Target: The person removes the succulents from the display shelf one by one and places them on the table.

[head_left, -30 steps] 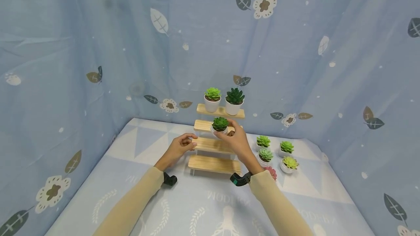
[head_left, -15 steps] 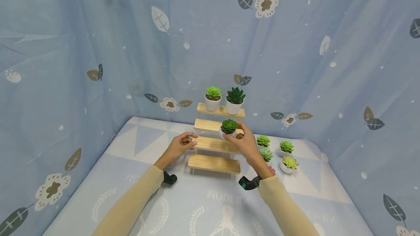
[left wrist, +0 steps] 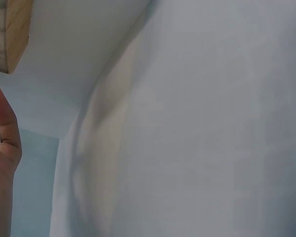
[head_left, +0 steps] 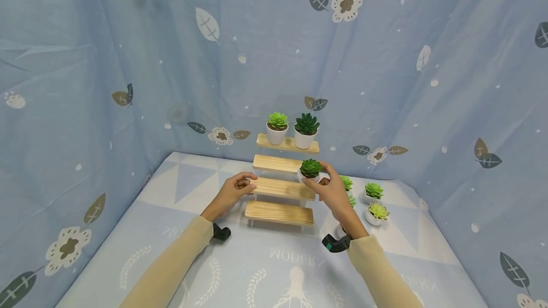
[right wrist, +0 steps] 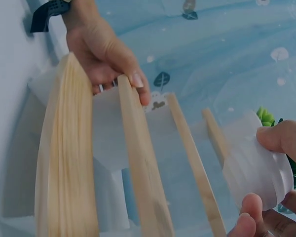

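My right hand (head_left: 336, 195) grips the white pot of a dark green potted succulent (head_left: 310, 168), fingers on its far side and thumb in front. In the head view it overlaps the right end of the second shelf from the top of a wooden tiered stand (head_left: 280, 213); in the right wrist view the white pot (right wrist: 259, 168) is tilted sideways. With thumb and fingers my left hand (head_left: 231, 194) pinches the left end of the stand's third shelf (right wrist: 140, 163). On the top shelf stand a bright green succulent (head_left: 277, 129) and a dark green one (head_left: 306, 131), both in white pots.
To the right on the table cloth (head_left: 274, 255) stand several more potted succulents, among them a bright green one (head_left: 374, 192) and a yellow-green one (head_left: 377, 213). Others are partly hidden behind my right forearm. A patterned blue curtain (head_left: 257, 61) hangs behind the stand.
My right hand has carried the dark green succulent rightward and slightly down, from the middle of the second shelf to its right end. The left hand stays on the stand.
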`<state>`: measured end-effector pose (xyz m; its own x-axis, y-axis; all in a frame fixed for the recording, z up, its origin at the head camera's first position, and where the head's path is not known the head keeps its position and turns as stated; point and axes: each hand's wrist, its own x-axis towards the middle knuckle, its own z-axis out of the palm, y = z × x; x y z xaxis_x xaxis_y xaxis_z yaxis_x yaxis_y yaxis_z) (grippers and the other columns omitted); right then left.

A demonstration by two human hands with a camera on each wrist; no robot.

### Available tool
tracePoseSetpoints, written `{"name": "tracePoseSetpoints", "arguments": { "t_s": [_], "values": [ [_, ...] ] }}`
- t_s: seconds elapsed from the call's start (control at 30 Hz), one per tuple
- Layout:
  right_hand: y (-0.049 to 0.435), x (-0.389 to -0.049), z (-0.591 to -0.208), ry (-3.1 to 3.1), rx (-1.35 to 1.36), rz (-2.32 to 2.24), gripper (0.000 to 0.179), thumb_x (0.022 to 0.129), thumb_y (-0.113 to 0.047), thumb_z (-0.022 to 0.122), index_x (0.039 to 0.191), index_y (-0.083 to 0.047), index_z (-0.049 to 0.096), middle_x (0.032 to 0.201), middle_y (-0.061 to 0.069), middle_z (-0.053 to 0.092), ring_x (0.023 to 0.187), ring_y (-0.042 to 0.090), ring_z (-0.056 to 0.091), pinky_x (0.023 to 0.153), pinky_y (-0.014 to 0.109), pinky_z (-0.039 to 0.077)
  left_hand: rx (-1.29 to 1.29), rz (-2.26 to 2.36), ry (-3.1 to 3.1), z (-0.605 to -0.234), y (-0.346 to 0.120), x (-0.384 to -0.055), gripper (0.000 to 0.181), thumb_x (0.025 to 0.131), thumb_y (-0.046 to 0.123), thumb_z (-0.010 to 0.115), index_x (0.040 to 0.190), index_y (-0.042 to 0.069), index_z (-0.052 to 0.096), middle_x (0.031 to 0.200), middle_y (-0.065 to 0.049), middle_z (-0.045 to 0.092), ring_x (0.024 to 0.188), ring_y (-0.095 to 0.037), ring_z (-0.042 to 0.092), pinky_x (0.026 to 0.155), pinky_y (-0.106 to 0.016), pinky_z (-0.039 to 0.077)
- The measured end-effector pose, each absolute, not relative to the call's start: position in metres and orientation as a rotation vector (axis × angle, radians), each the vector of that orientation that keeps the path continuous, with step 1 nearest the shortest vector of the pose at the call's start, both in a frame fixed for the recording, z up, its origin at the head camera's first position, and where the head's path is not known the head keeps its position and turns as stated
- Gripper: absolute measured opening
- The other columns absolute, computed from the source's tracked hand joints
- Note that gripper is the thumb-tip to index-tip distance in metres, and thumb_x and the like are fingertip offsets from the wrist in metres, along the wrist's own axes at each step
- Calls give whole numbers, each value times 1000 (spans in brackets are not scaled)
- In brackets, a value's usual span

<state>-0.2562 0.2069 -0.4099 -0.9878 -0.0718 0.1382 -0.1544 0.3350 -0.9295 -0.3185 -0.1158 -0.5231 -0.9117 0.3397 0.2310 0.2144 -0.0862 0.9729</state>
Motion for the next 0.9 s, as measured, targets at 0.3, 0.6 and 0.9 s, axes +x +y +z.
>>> {"name": "tracePoseSetpoints", "arguments": {
  "t_s": [0.3, 0.6, 0.9],
  "values": [
    [227, -248, -416, -2553, 148, 1659, 82, 85, -54, 82, 153, -29, 43, 81, 14, 60, 64, 26, 52, 51, 38, 49, 629, 2155, 2064, -522, -116, -316, 42, 99, 24, 73, 134, 6, 62, 100, -12, 67, 98, -50, 60, 95, -62, 53],
    [245, -242, -419, -2577, 46, 1684, 87, 86, -55, 81, 156, -26, 38, 85, 12, 58, 64, 23, 50, 53, 36, 48, 638, 2160, 2060, -523, -116, -318, 41, 98, 25, 74, 133, 7, 62, 100, -14, 66, 96, -47, 61, 94, -60, 55],
    [261, -234, -423, -2574, 7, 1691, 86, 89, -49, 80, 157, -21, 36, 97, 15, 58, 68, 20, 52, 54, 35, 50, 651, 2169, 2057, -523, -116, -318, 41, 99, 23, 74, 133, 6, 62, 99, -12, 67, 96, -50, 60, 95, -60, 55]
  ]
}}
